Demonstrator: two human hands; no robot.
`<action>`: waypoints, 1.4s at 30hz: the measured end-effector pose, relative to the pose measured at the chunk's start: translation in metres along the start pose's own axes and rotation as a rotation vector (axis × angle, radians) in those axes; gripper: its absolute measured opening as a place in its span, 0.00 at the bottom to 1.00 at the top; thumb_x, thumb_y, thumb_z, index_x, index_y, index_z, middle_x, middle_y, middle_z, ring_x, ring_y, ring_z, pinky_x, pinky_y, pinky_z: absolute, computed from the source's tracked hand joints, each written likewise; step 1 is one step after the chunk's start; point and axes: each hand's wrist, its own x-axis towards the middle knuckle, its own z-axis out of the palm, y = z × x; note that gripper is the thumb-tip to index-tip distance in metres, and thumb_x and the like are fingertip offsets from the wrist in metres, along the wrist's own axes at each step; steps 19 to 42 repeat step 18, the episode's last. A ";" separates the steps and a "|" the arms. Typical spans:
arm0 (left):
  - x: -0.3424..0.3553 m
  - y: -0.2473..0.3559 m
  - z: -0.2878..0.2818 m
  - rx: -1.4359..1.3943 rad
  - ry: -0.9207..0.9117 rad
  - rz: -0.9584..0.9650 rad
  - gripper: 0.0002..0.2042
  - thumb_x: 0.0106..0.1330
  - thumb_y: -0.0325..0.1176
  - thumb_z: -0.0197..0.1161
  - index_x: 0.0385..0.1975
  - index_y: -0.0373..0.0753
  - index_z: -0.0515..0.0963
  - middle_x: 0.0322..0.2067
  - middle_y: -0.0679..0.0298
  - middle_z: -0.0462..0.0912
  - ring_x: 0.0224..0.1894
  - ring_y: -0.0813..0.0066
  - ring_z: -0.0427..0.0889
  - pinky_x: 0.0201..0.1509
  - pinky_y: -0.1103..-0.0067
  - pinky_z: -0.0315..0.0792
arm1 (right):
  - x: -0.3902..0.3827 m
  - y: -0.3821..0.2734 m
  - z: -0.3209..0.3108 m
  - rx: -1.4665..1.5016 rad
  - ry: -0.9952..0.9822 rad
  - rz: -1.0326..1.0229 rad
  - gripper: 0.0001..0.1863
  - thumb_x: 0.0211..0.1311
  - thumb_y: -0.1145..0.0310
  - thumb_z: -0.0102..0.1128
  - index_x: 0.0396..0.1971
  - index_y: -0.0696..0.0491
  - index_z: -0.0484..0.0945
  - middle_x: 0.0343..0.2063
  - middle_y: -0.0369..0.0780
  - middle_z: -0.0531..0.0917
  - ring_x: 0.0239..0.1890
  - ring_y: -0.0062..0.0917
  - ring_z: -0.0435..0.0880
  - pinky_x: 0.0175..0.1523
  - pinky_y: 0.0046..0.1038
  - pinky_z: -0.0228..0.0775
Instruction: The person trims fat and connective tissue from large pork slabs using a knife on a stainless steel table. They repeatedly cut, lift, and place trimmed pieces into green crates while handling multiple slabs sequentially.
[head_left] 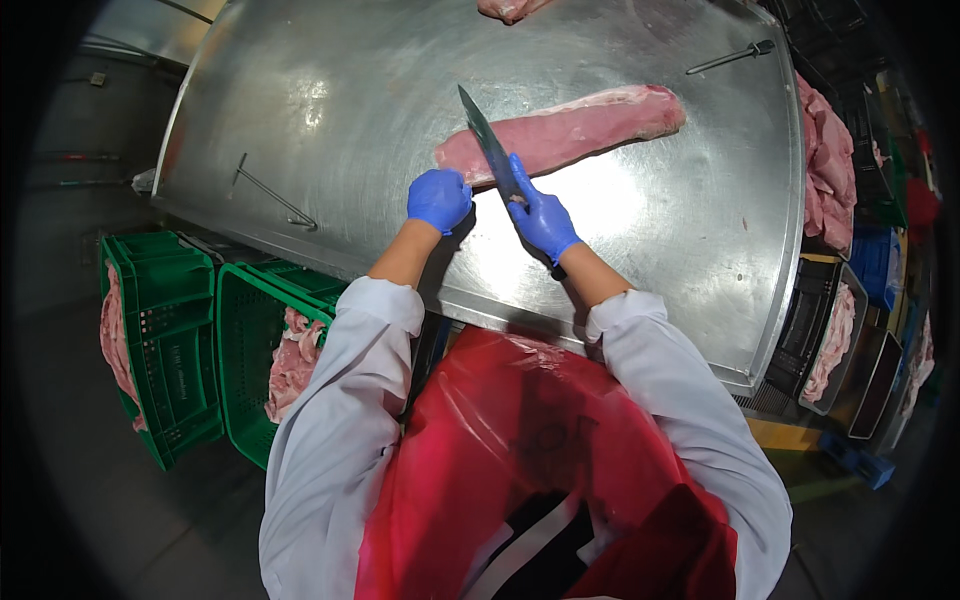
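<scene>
A long pink pork loin (590,127) with a pale fatty far edge lies slantwise on the steel table (360,120). My left hand (440,200), in a blue glove, is closed at the loin's near left end, its fingertips curled out of sight against the meat. My right hand (544,218), also blue-gloved, grips a long knife (486,140). The forefinger stretches forward along the knife, and the handle is mostly covered by the hand. The blade lies across the left part of the loin, its tip pointing to the far left beyond the meat.
A thin metal rod with crosspieces (272,194) lies at the table's left, a dark-handled metal rod (731,57) at the far right. Green crates (165,340) with meat stand below left. Piled meat (826,165) and a dark crate (806,318) flank the right edge.
</scene>
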 end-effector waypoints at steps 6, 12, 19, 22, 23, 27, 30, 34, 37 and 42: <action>0.000 0.000 -0.008 -0.035 0.244 0.144 0.10 0.53 0.36 0.63 0.32 0.38 0.80 0.36 0.46 0.81 0.42 0.47 0.79 0.50 0.59 0.72 | -0.016 0.007 -0.013 0.057 0.067 0.068 0.40 0.68 0.63 0.51 0.75 0.31 0.42 0.37 0.52 0.86 0.40 0.50 0.85 0.47 0.44 0.75; 0.005 0.009 0.024 -0.142 0.473 0.372 0.10 0.47 0.28 0.63 0.30 0.38 0.75 0.32 0.49 0.76 0.39 0.46 0.76 0.46 0.58 0.69 | -0.050 0.053 -0.072 -0.099 0.192 0.214 0.37 0.70 0.58 0.49 0.75 0.30 0.44 0.27 0.52 0.83 0.29 0.49 0.83 0.40 0.42 0.74; 0.019 -0.014 0.076 -0.216 0.569 0.227 0.09 0.50 0.26 0.61 0.32 0.36 0.76 0.31 0.52 0.77 0.36 0.50 0.78 0.41 0.60 0.73 | -0.123 0.029 -0.124 -0.005 0.274 0.318 0.42 0.67 0.59 0.53 0.75 0.33 0.41 0.36 0.57 0.84 0.38 0.48 0.85 0.46 0.40 0.75; 0.019 -0.014 0.076 -0.216 0.569 0.227 0.09 0.50 0.26 0.61 0.32 0.36 0.76 0.31 0.52 0.77 0.36 0.50 0.78 0.41 0.60 0.73 | -0.123 0.029 -0.124 -0.005 0.274 0.318 0.42 0.67 0.59 0.53 0.75 0.33 0.41 0.36 0.57 0.84 0.38 0.48 0.85 0.46 0.40 0.75; 0.019 -0.014 0.076 -0.216 0.569 0.227 0.09 0.50 0.26 0.61 0.32 0.36 0.76 0.31 0.52 0.77 0.36 0.50 0.78 0.41 0.60 0.73 | -0.123 0.029 -0.124 -0.005 0.274 0.318 0.42 0.67 0.59 0.53 0.75 0.33 0.41 0.36 0.57 0.84 0.38 0.48 0.85 0.46 0.40 0.75; 0.019 -0.014 0.076 -0.216 0.569 0.227 0.09 0.50 0.26 0.61 0.32 0.36 0.76 0.31 0.52 0.77 0.36 0.50 0.78 0.41 0.60 0.73 | -0.123 0.029 -0.124 -0.005 0.274 0.318 0.42 0.67 0.59 0.53 0.75 0.33 0.41 0.36 0.57 0.84 0.38 0.48 0.85 0.46 0.40 0.75; 0.019 -0.014 0.076 -0.216 0.569 0.227 0.09 0.50 0.26 0.61 0.32 0.36 0.76 0.31 0.52 0.77 0.36 0.50 0.78 0.41 0.60 0.73 | -0.123 0.029 -0.124 -0.005 0.274 0.318 0.42 0.67 0.59 0.53 0.75 0.33 0.41 0.36 0.57 0.84 0.38 0.48 0.85 0.46 0.40 0.75; 0.019 -0.014 0.076 -0.216 0.569 0.227 0.09 0.50 0.26 0.61 0.32 0.36 0.76 0.31 0.52 0.77 0.36 0.50 0.78 0.41 0.60 0.73 | -0.123 0.029 -0.124 -0.005 0.274 0.318 0.42 0.67 0.59 0.53 0.75 0.33 0.41 0.36 0.57 0.84 0.38 0.48 0.85 0.46 0.40 0.75; 0.019 -0.014 0.076 -0.216 0.569 0.227 0.09 0.50 0.26 0.61 0.32 0.36 0.76 0.31 0.52 0.77 0.36 0.50 0.78 0.41 0.60 0.73 | -0.123 0.029 -0.124 -0.005 0.274 0.318 0.42 0.67 0.59 0.53 0.75 0.33 0.41 0.36 0.57 0.84 0.38 0.48 0.85 0.46 0.40 0.75; 0.019 -0.014 0.076 -0.216 0.569 0.227 0.09 0.50 0.26 0.61 0.32 0.36 0.76 0.31 0.52 0.77 0.36 0.50 0.78 0.41 0.60 0.73 | -0.123 0.029 -0.124 -0.005 0.274 0.318 0.42 0.67 0.59 0.53 0.75 0.33 0.41 0.36 0.57 0.84 0.38 0.48 0.85 0.46 0.40 0.75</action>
